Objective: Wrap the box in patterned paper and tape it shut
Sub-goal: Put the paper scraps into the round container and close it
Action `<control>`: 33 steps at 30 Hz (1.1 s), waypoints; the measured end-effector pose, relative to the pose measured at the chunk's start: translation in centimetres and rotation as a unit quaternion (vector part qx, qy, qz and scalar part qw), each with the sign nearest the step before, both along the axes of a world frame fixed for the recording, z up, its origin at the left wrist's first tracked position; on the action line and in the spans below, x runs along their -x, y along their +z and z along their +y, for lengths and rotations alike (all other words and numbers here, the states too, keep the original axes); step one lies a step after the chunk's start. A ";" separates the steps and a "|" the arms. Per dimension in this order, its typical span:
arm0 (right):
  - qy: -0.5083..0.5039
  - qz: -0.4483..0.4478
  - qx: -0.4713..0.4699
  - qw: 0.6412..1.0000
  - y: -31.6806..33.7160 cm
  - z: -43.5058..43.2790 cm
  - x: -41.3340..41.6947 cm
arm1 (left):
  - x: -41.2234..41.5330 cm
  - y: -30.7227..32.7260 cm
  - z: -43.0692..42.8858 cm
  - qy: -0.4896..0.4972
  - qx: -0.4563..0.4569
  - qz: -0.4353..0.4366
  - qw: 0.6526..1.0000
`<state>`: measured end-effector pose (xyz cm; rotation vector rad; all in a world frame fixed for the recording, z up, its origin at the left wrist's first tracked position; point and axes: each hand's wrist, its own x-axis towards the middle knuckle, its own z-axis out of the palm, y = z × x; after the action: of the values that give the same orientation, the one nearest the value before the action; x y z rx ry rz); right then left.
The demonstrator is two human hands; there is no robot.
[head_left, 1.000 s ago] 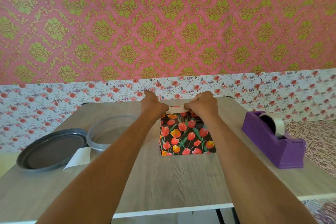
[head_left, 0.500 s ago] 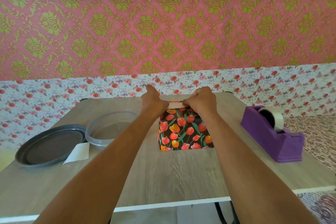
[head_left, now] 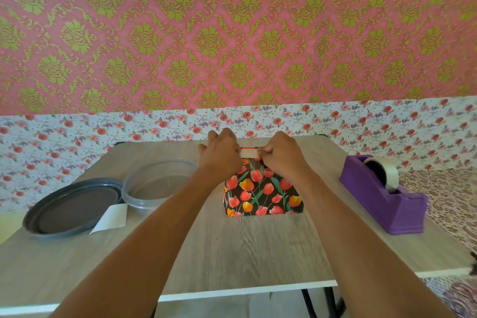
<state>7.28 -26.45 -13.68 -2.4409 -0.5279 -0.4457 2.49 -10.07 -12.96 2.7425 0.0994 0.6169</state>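
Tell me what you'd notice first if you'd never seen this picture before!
The box in black paper with red and orange tulips, at the middle of the wooden table, catches the eye first, with the left hand and right hand pinching a pale strip along its top far edge. Behind it, pink wallpaper with green swirls fills the upper half, and a purple tape dispenser sits on the table's right.

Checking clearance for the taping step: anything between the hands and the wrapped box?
Nothing visible. The left hand and right hand are at the box's far top edge, holding a pale strip between them. The tape dispenser and clear bowl sit apart, off to the sides.
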 end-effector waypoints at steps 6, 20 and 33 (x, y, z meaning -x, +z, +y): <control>-0.030 -0.027 0.159 0.986 0.2 0.4 1.1 | 0.4 0.0 1.0 0.049 -0.035 0.010 0.998; -0.051 0.025 0.059 0.997 0.3 -1.0 -0.1 | 1.8 -1.2 0.8 0.000 0.114 -0.024 0.993; -0.091 -0.014 0.096 0.991 -1.0 -1.0 0.5 | 0.5 -2.9 2.0 0.000 0.284 0.017 0.959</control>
<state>6.82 -27.42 -14.67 -2.6840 -0.3764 -0.5271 1.98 -8.05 -15.84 2.1942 0.2440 0.4522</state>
